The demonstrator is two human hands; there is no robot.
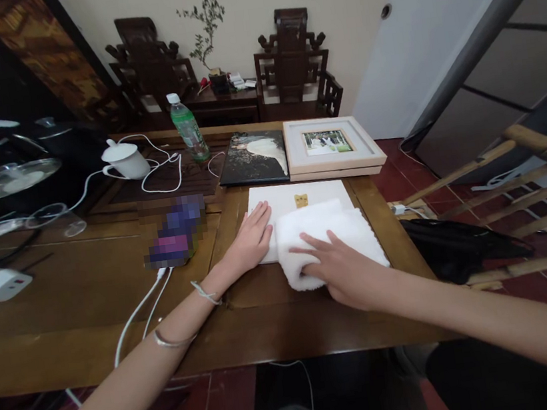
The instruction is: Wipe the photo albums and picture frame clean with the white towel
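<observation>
A white flat panel (317,191) with a small gold metal plate (301,200) near its far edge lies on the wooden table. My left hand (252,238) rests flat on the panel's left edge, fingers stretched out and holding nothing. Over the right and near part of the panel lies a folded, fluffy white towel (346,222). My right hand (339,267) has it between thumb and fingers: the fingers spread over the top, the thumb by the open fold. The towel hides much of the panel.
Behind the panel lie a dark picture panel (252,161) and light-framed pictures (372,151). A blurred-out phone-like object (176,231) with white cables sits to the left. Farther off stand a plastic bottle (189,128) and a lidded white cup (125,160). A wooden rack (542,142) is at right.
</observation>
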